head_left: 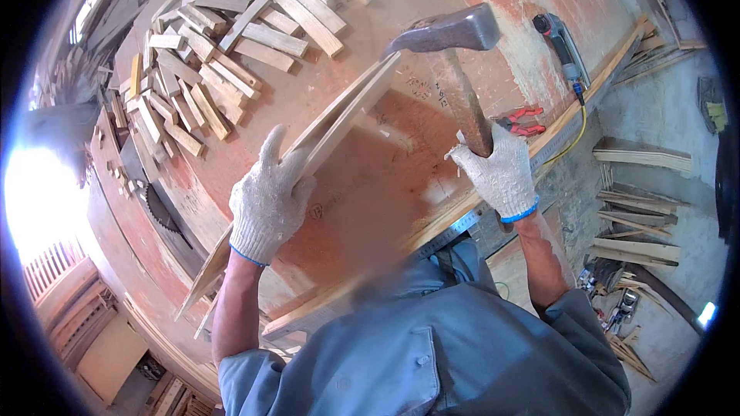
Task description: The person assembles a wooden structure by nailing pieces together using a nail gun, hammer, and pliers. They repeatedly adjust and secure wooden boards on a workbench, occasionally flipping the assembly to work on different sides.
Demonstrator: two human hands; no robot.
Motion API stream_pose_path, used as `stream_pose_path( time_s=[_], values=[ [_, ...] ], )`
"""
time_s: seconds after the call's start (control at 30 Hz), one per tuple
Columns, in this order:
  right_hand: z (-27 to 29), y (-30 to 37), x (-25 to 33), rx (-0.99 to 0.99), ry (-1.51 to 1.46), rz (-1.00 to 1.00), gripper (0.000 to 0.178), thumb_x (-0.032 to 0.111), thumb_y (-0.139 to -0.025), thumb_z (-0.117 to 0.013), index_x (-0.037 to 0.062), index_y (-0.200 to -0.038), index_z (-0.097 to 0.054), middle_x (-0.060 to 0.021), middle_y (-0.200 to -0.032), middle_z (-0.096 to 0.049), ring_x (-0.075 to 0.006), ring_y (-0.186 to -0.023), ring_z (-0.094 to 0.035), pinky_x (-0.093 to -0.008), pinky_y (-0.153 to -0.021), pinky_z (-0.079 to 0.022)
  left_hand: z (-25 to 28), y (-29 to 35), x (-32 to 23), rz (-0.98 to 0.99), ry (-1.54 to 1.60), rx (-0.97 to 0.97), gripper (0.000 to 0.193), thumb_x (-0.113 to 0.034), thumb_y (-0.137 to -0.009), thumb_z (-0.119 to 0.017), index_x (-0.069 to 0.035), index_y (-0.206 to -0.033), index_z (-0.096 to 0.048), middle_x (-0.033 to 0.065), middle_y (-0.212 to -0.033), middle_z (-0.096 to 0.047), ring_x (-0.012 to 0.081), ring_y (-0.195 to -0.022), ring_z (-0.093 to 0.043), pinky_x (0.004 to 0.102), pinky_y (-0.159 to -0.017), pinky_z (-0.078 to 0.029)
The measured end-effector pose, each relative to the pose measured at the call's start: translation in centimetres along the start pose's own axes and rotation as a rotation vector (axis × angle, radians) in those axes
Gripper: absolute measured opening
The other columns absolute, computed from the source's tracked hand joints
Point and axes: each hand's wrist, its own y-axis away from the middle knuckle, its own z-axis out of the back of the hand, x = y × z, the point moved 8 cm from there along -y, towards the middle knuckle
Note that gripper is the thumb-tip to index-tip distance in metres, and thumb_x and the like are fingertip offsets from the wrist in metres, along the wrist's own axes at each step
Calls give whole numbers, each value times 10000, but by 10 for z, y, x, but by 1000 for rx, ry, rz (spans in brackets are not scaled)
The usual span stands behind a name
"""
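Note:
Two long thin wooden strips (348, 117) are gripped in my left hand (271, 199), which wears a white knit glove. They lie nearly face to face with a narrow gap between them. Their lower ends run back past my left wrist. My right hand (497, 176), gloved the same way, is wrapped round the handle of a hammer (465, 100). Its dark metal head has a blunt face on the right and a long tapering end on the left. That tapering end is by the far tips of the strips; I cannot tell whether they touch.
A heap of short wood pieces (223, 54) covers the bench's far left. On the right lie red-handled pliers (520, 121) and an air tool (564, 50) with a yellow hose. A toothed saw blade (160, 212) sits left, and the worn bench top (347, 192) has a wooden edge near me.

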Motion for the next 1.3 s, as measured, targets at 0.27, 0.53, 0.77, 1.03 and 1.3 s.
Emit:
stream_pose_path(
  time_s=[0.27, 0.53, 0.77, 1.03, 1.3],
  values=[
    [9, -3, 22, 37, 151, 84, 283, 275, -876, -797, 57, -1013, -679, -215, -855, -691, -437, -857, -691, -474, -697, -543, -6, 6, -3, -34, -2, -56, 354, -216, -884, -725, -205, -1235, -675, 188, -1455, -567, 367, -946, -736, 483, -737, -604],
    [13, -14, -36, 165, 220, 248, 318, 332, -892, -754, 79, -1054, -647, -229, -888, -683, -463, -894, -674, -528, -734, -530, -16, 20, -27, -59, -3, -34, 345, -221, -895, -728, -176, -1233, -679, 191, -1421, -576, 355, -984, -719, 478, -764, -601],
    [-49, 8, -38, 161, -31, 68, 272, 278, -949, -709, 17, -1021, -694, -210, -879, -721, -390, -842, -731, -441, -732, -548, -10, 16, -27, -26, 40, -52, 358, -216, -897, -730, -182, -1250, -682, 146, -1351, -625, 354, -1024, -713, 472, -798, -596],
    [-95, 5, 15, 195, -190, -167, 322, 331, -957, -683, 17, -1020, -714, -235, -834, -718, -409, -861, -731, -487, -766, -551, 11, -16, 3, 22, 143, 15, 430, -214, -888, -737, -128, -1305, -676, 124, -1360, -640, 365, -1132, -688, 434, -956, -558],
    [-106, -34, 23, 82, -173, -11, 325, 342, -922, -700, 44, -1051, -691, -250, -850, -707, -454, -863, -697, -559, -770, -540, 9, -40, 31, -40, 152, -3, 470, -167, -870, -707, -132, -1338, -680, 149, -1399, -617, 368, -1249, -629, 430, -1046, -517]
  ],
)
